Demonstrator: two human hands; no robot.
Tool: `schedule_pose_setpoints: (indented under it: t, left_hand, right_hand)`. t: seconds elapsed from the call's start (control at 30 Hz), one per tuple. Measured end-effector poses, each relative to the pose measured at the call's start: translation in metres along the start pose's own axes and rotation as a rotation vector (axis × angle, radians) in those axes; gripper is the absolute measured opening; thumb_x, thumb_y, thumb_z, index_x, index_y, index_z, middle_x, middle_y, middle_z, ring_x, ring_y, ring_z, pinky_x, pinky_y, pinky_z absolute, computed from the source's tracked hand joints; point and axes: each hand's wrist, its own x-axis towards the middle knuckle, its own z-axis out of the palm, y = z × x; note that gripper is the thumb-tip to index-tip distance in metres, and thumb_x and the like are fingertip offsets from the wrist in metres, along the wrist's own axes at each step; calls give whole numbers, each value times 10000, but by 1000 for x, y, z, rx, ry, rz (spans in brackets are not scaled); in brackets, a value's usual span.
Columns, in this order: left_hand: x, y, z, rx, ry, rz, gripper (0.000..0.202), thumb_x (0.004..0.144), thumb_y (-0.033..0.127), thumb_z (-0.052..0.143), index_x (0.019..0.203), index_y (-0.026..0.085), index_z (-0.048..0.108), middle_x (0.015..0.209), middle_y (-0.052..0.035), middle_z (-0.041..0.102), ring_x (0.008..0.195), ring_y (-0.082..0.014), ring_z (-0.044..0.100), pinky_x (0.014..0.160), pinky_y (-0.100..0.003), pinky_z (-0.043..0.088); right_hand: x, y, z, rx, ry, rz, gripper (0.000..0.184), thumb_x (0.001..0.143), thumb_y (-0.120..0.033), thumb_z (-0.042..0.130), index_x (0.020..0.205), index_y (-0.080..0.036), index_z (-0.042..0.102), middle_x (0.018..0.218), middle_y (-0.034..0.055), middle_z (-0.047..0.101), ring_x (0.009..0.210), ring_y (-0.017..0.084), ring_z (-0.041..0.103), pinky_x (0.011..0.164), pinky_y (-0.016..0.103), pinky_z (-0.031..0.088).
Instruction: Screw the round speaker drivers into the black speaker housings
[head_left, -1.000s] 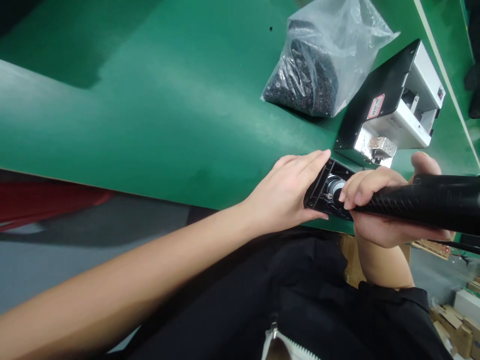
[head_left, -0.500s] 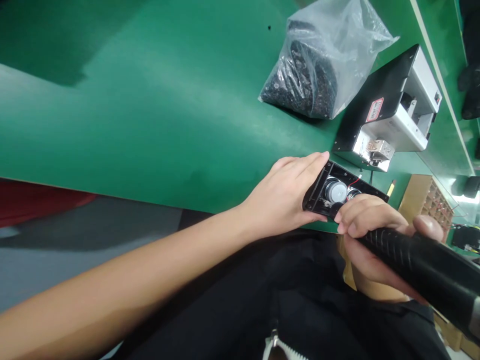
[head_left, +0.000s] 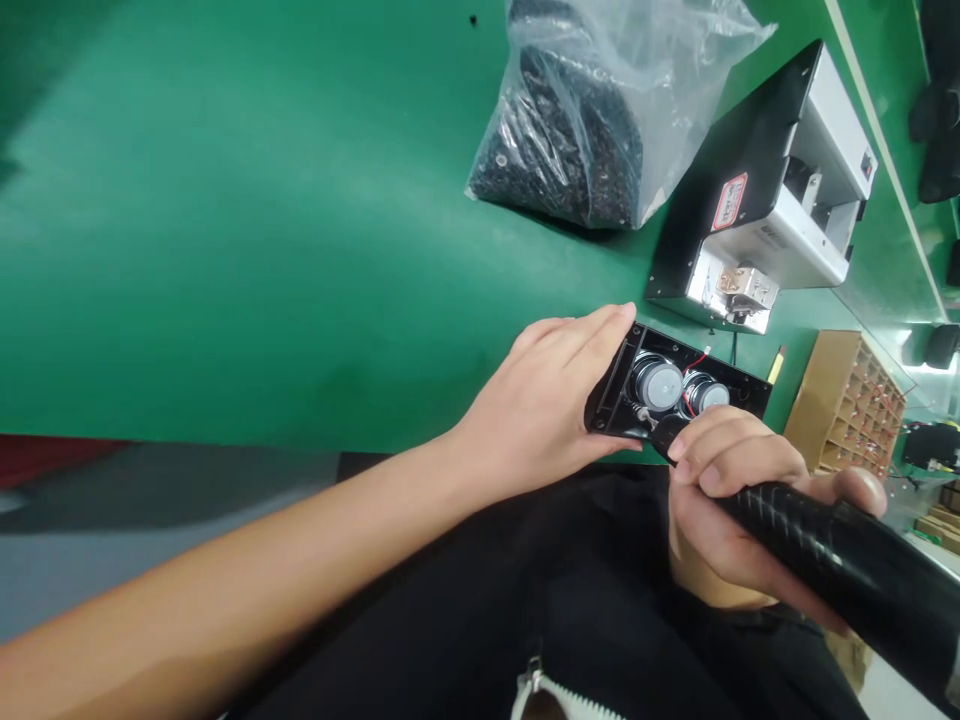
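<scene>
- far left, the green bench (head_left: 247,260) runs under everything, with a tiny black speck (head_left: 472,20) near its upper part.
- the left hand (head_left: 536,395) is curled around the end of a black housing (head_left: 679,355), fingers along one side and thumb along the other, bracing it close to the bench edge.
- beyond it, a clear plastic bag (head_left: 570,130) of small dark parts rests on the bench.
- inside the housing sit two round silver-grey units (head_left: 660,386), with a red wire (head_left: 694,360) beside them.
- the right hand (head_left: 739,465) is closed around a thick black driver-like tool (head_left: 817,545), its narrow end at the left unit's lower rim; whether it sits in a screw is too small to tell.
- the step looks like fastening that unit; the next move seems to call for a steady housing and a well-aligned tip.
- past the housing stands a black and silver machine (head_left: 757,215), then a compartmented box (head_left: 829,390) at far right.
</scene>
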Motion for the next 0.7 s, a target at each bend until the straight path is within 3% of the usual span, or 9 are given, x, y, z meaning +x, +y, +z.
schedule_pose_setpoints:
  t: [0.07,0.13,0.23,0.33,0.43,0.6,0.7]
  left_hand:
    - [-1,0,0,8,1,1,1375,948,716,1015,1917,167,208,1799,-312,640,1631,-475,699,1320,-585,589]
    - [-1,0,0,5,11,8,1362,959,706,1010,1917,159,212,1800,-312,640,1631,-473,699,1321,-583,589]
    - [-2,-1,0,-8,10,15,1375,951,692,1021,1924,163,207,1813,-310,628,1637,-472,693,1325,-582,588]
    - [-2,-1,-1,-9,-14,15,1452,898,689,1068,1928,176,183,1823,-308,620,1643,-476,688,1320,-587,597]
    - [-1,-2,-2,-5,-28,7,1482,882,675,1085,1931,193,156,1828,-307,614,1646,-479,686,1321,-598,599]
    - [-3,-4,-1,-10,-31,11,1462,915,712,1045,1939,204,134,1834,-308,607,1655,-478,677,1321,-608,601]
    - [-4,-4,0,-8,-18,11,1461,908,719,1048,1937,195,153,1829,-311,612,1653,-477,679,1325,-604,599]
  right_hand:
    - [1,4,1,28,7,-12,430,1183,-448,510,1501,-270,739,827,-40,781,605,174,709,559,367,659]
    - [1,9,1,100,28,-63,539,1191,-578,486,1526,-219,709,825,-22,762,594,171,686,534,353,637]
    - [2,15,-1,162,-14,-112,626,1165,-735,485,1541,-269,666,837,-31,715,560,158,615,478,319,557]
    - [1,15,-1,81,-9,-81,551,1181,-697,463,1522,-324,683,843,-38,702,570,163,615,488,335,560]
    - [0,15,0,26,60,-104,553,1213,-565,387,1558,-273,706,788,-57,662,520,137,559,449,321,540]
    - [-2,16,2,52,55,-131,689,1202,-682,327,1544,-234,722,778,-39,664,508,153,566,402,329,514]
    - [-3,17,3,38,42,-113,688,1215,-650,264,1576,-250,691,794,-38,681,517,162,582,427,333,533]
